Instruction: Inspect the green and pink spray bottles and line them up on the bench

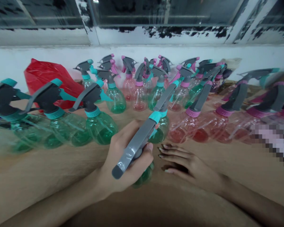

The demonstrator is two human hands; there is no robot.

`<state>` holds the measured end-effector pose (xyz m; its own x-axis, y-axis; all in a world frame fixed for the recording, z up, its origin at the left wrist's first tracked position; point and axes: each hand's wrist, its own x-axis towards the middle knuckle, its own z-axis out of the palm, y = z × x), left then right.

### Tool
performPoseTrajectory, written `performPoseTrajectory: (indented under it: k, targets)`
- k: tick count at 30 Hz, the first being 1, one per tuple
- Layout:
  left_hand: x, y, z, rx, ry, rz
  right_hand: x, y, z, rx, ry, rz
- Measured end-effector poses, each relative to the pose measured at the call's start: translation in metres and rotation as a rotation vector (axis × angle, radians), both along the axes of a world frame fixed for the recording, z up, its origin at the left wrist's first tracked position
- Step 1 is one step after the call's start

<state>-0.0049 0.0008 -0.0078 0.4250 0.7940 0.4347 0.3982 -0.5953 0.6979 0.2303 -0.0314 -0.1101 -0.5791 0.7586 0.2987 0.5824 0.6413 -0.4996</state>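
Note:
My left hand (pixel 125 157) is wrapped round the neck of a green spray bottle (pixel 145 176), just below its grey trigger head with a teal nozzle. My fingers and the head hide most of this bottle. To its right, my right hand (pixel 186 160) rests on the brown tabletop (pixel 85 195), fingers stretched out and holding nothing. Just beyond the hands stands another green spray bottle (pixel 161 129). A row of green bottles with teal collars (pixel 101 127) is on the left, and pink bottles with magenta collars (pixel 200 129) line the right.
Several more green and pink spray bottles (pixel 139 97) crowd the back of the table. A red plastic bag (pixel 52 78) lies at the back left. Behind everything runs a white wall (pixel 61 52) below dark window panes. A blurred-out patch (pixel 274 142) covers something at the right.

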Motion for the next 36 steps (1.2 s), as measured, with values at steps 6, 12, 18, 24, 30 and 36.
performPoseTrajectory:
  k: [6, 12, 18, 24, 30, 36]
  targets:
    - [0.001, 0.000, 0.002, 0.006, 0.000, -0.019, 0.002, 0.001, -0.002, 0.008, -0.050, 0.013]
    - [0.001, 0.000, 0.001, 0.020, -0.007, -0.021, 0.002, 0.001, -0.002, -0.003, -0.065, 0.015]
    - [0.000, -0.001, -0.001, -0.008, 0.011, 0.007, 0.002, 0.001, -0.002, 0.003, -0.042, 0.017]
    - [0.001, 0.000, 0.003, -0.003, 0.006, -0.006, 0.000, 0.000, 0.000, 0.008, -0.039, 0.002]
    - [-0.001, 0.002, 0.008, 0.013, -0.016, -0.110, 0.000, 0.000, -0.001, -0.004, -0.059, 0.000]
    - [-0.002, 0.003, 0.009, 0.063, -0.005, -0.077, 0.000, 0.000, -0.001, 0.007, -0.052, 0.005]
